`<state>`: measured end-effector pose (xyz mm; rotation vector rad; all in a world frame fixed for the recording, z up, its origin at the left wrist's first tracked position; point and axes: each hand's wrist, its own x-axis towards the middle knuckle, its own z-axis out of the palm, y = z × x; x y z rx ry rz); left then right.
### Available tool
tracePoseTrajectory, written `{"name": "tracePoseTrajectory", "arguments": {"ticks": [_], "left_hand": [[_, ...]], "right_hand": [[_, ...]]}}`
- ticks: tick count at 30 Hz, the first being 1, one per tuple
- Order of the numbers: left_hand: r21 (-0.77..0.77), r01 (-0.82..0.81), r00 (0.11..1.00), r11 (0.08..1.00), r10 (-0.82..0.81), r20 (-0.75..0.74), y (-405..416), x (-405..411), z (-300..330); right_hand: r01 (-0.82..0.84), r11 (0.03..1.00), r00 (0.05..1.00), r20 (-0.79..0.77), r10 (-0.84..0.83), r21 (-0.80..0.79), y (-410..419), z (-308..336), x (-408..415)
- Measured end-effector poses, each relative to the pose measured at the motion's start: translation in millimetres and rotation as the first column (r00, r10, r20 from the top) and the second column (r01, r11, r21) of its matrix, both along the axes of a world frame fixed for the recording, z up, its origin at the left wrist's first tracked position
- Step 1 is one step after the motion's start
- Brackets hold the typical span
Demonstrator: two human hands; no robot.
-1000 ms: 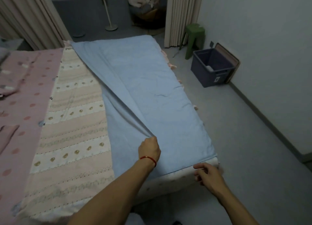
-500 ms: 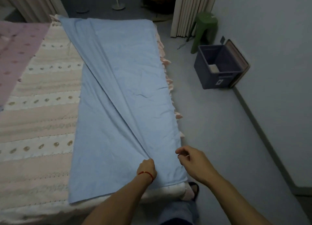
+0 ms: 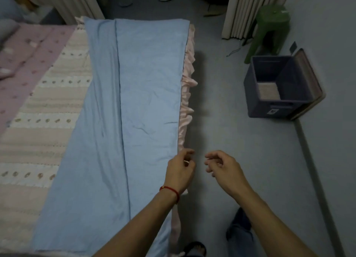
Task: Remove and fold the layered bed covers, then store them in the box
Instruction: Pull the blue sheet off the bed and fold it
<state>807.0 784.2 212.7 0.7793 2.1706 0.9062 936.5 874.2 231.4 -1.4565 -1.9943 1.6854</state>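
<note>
Both hands, left (image 3: 180,170) and right (image 3: 221,167), seemingly loose, hover beside blue cover (image 3: 134,102) edge.

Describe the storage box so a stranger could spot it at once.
Look along the right-hand wall, on the floor past the bed. The box sits there, just nearer than the green stool. It is dark blue, open-topped, with a pale folded cloth inside.

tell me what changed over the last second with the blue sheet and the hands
The left hand carried the light blue bed sheet's edge across to the bed's right side, so the sheet now lies folded lengthwise, the fold edge running straight down it. Its fingers are now loosely curled at that edge; whether they grip cloth is unclear. The right hand let go of the corner and hangs empty over the floor. The striped cover and dark plastic storage box stayed put.
</note>
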Motion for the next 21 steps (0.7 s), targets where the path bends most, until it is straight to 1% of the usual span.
{"name": "tracePoseTrajectory", "arguments": {"ticks": [3,4,7,11,13,16,18,21], "left_hand": [[0.116,-0.038,0.998,0.992,0.044,-0.048,86.9,7.0,33.4],[0.156,-0.063,0.994,0.986,0.076,-0.077,112.9,8.5,45.4],[0.237,-0.118,0.988,0.964,0.138,-0.069,190.6,6.7,86.7],[0.328,-0.228,0.963,0.917,0.263,-0.065,273.8,-20.7,122.3],[0.342,-0.277,0.948,0.898,0.313,-0.054,303.1,-38.4,127.4],[0.351,-0.351,0.926,0.868,0.379,-0.01,359.0,-77.4,119.4],[0.363,-0.398,0.907,0.843,0.42,0.018,419.0,-116.0,104.6],[0.369,-0.418,0.904,0.83,0.42,0.079,506.4,-168.2,93.6]], "right_hand": [[0.024,1.0,0.994,-0.107,-0.022,0.015,89.4,14.0,-6.2],[0.011,0.999,0.991,-0.137,-0.007,0.032,118.7,22.0,-9.4],[-0.029,0.998,0.98,-0.195,0.04,0.058,203.0,52.4,-21.6],[-0.089,0.992,0.959,-0.261,0.11,0.091,308.4,91.4,-61.3],[-0.115,0.99,0.943,-0.305,0.136,0.084,349.6,100.7,-82.8],[-0.179,0.981,0.932,-0.307,0.195,0.081,413.6,100.7,-120.6],[-0.207,0.974,0.926,-0.302,0.226,0.094,469.5,92.1,-155.5],[-0.221,0.968,0.938,-0.247,0.244,0.116,541.4,86.0,-202.2]]}}
